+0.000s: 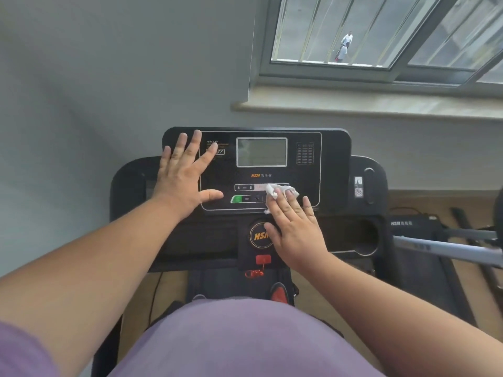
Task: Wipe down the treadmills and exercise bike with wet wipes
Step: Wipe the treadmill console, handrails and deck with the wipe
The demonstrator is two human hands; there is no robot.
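While under flat fingers (292, 194), wet wipe (272, 190).

— What is carried by the light wooden floor (307, 297)?
— The black treadmill with the orange-lettered console (261, 170) is seen standing on it, and a second black treadmill (416, 227) is set just beside, to the right.
— Anything else?
— A thin black cable (153, 297) is laid on the boards at the left.
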